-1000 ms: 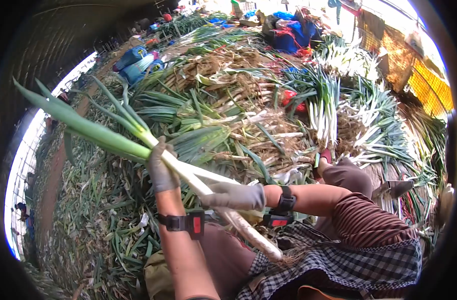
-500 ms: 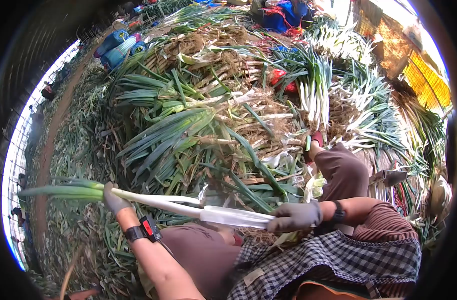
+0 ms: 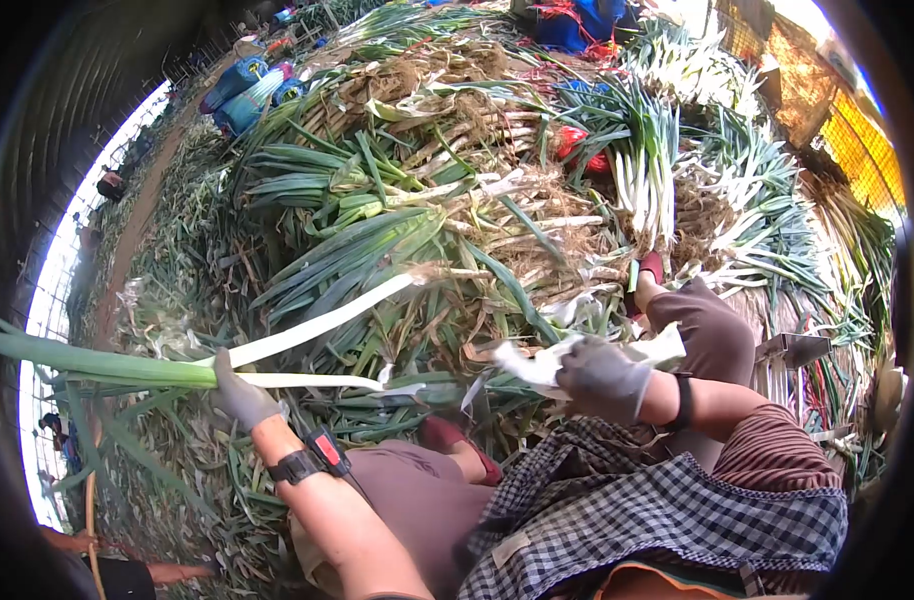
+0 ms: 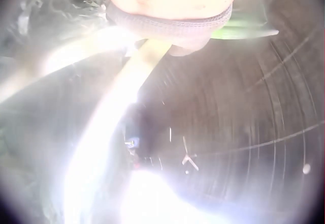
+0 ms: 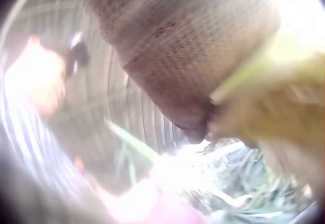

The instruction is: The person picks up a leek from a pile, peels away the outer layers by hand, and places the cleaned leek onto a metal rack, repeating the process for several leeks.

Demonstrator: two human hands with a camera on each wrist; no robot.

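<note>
In the head view my gloved left hand (image 3: pixel 242 398) grips a leek (image 3: pixel 107 369) where green turns to white. Two white stalks (image 3: pixel 322 322) spread to the right from the grip, one angled up, and the green leaves reach the left edge. My gloved right hand (image 3: pixel 604 378) pinches pale, loose leaf sheaths (image 3: pixel 527 364), apart from the leek. In the blurred left wrist view the left glove (image 4: pixel 172 28) closes round two glaring stalks (image 4: pixel 109 107). The right wrist view has the right glove (image 5: pixel 188 51) against yellowish leaf matter (image 5: pixel 284 107).
A heap of leeks with roots (image 3: pixel 477 130) lies ahead, and upright leeks (image 3: pixel 649 190) stand at its right. Leaf scraps (image 3: pixel 177 290) cover the ground at left. A metal stool-like frame (image 3: pixel 795 348) is at right. Another person's arm (image 3: pixel 177 572) shows at lower left.
The right hand has moved slightly right and up, pulling pale sheaths away from the leek. The leek's stalks now spread apart; earlier both hands held it.
</note>
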